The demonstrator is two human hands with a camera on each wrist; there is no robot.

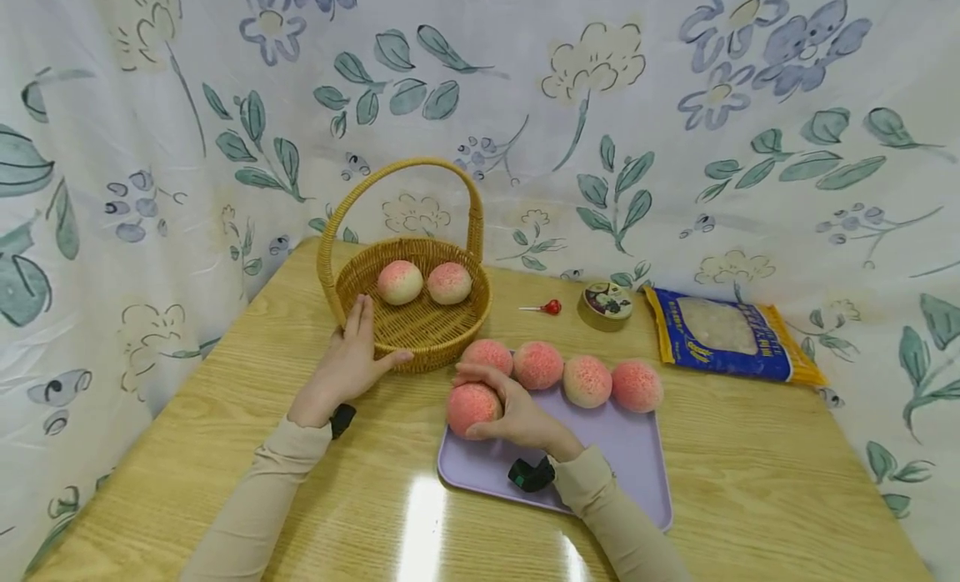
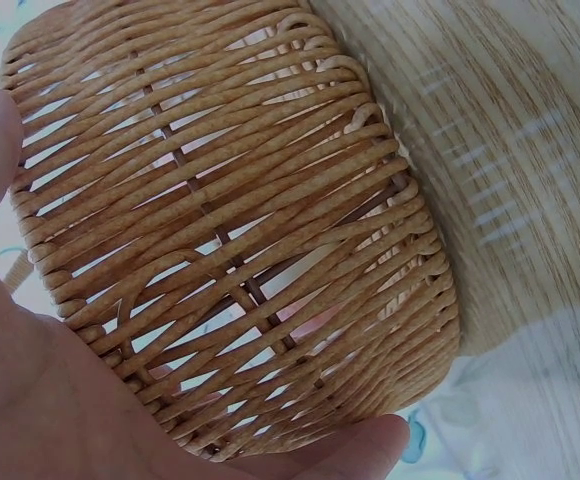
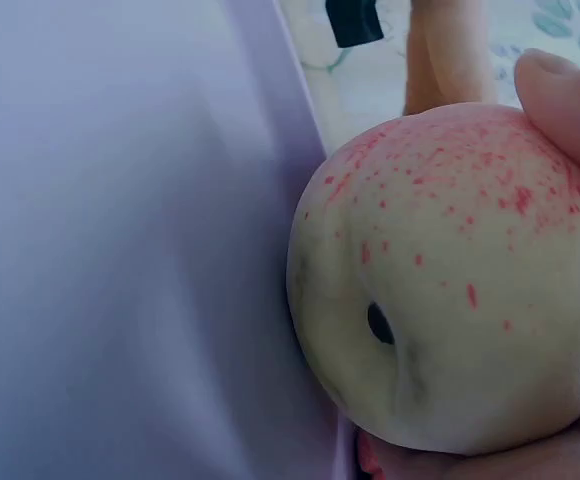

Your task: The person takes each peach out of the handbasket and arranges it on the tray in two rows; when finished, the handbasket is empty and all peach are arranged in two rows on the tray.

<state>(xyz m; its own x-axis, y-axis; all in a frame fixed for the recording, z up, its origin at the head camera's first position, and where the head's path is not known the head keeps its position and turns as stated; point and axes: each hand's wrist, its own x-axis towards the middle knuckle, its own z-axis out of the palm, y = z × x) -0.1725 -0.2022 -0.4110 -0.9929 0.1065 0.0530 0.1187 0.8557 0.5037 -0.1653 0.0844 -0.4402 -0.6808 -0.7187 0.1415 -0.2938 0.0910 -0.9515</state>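
Note:
My right hand (image 1: 520, 413) grips a pink-speckled peach (image 1: 471, 411) at the left side of a lilac tray (image 1: 630, 461). Fingers and thumb curve round the peach, and the right wrist view shows its pale underside with a small dark hollow. Along the tray's far edge stands a row of several more peaches (image 1: 588, 381). My left hand (image 1: 343, 363) rests against the near left side of a handled wicker basket (image 1: 416, 325), its fingers straight and its thumb along the rim. Inside the basket, two peaches (image 1: 400, 283) sit side by side towards the back.
Behind the tray lie a red lollipop (image 1: 551, 307) and a round tin (image 1: 606, 305) with a printed lid. A blue and yellow food packet (image 1: 723, 336) is at the right. The wooden table (image 1: 225, 432) ends at a flowered curtain (image 1: 510, 90).

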